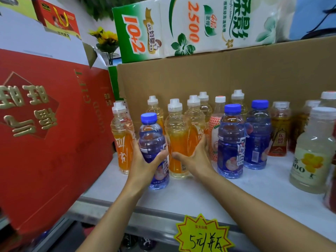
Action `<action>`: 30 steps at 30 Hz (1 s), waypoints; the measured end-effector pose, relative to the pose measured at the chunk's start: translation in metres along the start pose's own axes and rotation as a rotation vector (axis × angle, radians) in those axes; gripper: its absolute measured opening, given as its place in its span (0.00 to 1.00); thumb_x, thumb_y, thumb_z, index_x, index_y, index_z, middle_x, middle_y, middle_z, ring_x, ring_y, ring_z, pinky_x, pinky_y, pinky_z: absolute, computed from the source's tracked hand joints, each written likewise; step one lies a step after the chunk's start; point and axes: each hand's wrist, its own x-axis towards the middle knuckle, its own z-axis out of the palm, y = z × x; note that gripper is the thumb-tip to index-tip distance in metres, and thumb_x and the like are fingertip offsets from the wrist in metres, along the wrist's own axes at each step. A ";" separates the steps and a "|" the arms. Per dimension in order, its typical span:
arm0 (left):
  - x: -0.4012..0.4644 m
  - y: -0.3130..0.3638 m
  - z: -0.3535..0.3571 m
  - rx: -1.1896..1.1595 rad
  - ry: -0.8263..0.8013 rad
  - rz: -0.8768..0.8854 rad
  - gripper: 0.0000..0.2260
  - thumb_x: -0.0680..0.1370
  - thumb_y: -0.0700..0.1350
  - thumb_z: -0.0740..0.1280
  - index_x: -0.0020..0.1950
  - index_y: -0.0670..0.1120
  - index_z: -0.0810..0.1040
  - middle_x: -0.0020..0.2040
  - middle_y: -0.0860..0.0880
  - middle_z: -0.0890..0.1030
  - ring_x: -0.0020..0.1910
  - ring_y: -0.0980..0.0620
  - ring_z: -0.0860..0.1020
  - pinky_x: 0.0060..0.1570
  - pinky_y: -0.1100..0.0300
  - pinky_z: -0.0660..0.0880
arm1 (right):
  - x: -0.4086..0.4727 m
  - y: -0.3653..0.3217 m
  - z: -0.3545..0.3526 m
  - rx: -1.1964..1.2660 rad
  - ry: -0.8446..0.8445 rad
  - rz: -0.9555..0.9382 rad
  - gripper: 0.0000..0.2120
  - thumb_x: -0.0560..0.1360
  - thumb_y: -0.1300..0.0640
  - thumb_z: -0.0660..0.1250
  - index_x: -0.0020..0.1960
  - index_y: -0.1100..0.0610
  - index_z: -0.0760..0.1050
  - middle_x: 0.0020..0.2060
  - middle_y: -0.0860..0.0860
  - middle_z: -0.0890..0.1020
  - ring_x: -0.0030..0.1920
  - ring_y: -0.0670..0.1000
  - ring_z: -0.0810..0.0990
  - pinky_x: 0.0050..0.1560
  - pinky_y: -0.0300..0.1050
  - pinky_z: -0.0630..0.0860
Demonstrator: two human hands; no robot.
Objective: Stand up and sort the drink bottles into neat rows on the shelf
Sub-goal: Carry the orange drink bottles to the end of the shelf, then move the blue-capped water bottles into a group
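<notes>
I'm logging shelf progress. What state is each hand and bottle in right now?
Left hand: gripping the blue-capped bottle, upright on the shelf.
Right hand: wrapped round an orange bottle, upright.
Two other blue-capped bottles: standing, capped, untouched.

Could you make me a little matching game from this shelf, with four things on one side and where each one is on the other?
Things:
1. blue-capped bottle
2. orange drink bottle
3. yellow price tag
4. tissue pack

Places:
A. on top of the cardboard box
B. gripped by the left hand
C. hanging at the shelf's front edge
D. held by the right hand

Pairs: 1-B, 2-D, 3-C, 4-A
</notes>
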 end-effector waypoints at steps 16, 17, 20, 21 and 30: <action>-0.005 -0.004 0.000 -0.031 -0.051 -0.064 0.33 0.71 0.47 0.76 0.72 0.53 0.64 0.62 0.54 0.77 0.58 0.57 0.78 0.48 0.65 0.75 | 0.004 0.009 0.005 -0.022 -0.271 -0.008 0.38 0.78 0.56 0.67 0.79 0.46 0.47 0.77 0.49 0.56 0.76 0.56 0.60 0.73 0.58 0.63; -0.007 -0.005 0.000 -0.023 -0.061 -0.065 0.34 0.70 0.49 0.76 0.72 0.53 0.65 0.62 0.55 0.77 0.56 0.58 0.78 0.46 0.67 0.75 | -0.001 0.008 0.000 -0.039 -0.275 -0.028 0.38 0.78 0.56 0.67 0.79 0.46 0.47 0.77 0.49 0.56 0.76 0.55 0.60 0.73 0.58 0.64; -0.010 -0.006 -0.002 -0.002 -0.074 -0.070 0.36 0.66 0.52 0.76 0.72 0.53 0.66 0.61 0.57 0.78 0.55 0.60 0.78 0.43 0.69 0.76 | -0.022 0.006 -0.022 -0.105 -0.150 -0.209 0.31 0.78 0.54 0.68 0.76 0.46 0.57 0.73 0.47 0.64 0.72 0.50 0.65 0.69 0.55 0.70; -0.010 -0.007 -0.003 -0.002 -0.078 -0.074 0.37 0.66 0.52 0.76 0.72 0.53 0.66 0.61 0.56 0.78 0.56 0.58 0.79 0.45 0.68 0.76 | -0.030 0.005 -0.032 -0.118 -0.038 -0.298 0.29 0.77 0.53 0.69 0.73 0.47 0.61 0.70 0.46 0.67 0.69 0.48 0.67 0.67 0.51 0.72; -0.026 0.006 0.035 -0.078 -0.207 -0.104 0.36 0.63 0.53 0.77 0.68 0.57 0.68 0.58 0.58 0.79 0.56 0.57 0.79 0.46 0.66 0.77 | -0.015 0.028 -0.090 0.163 0.292 -0.048 0.45 0.67 0.57 0.79 0.74 0.53 0.55 0.70 0.51 0.68 0.69 0.52 0.68 0.65 0.45 0.67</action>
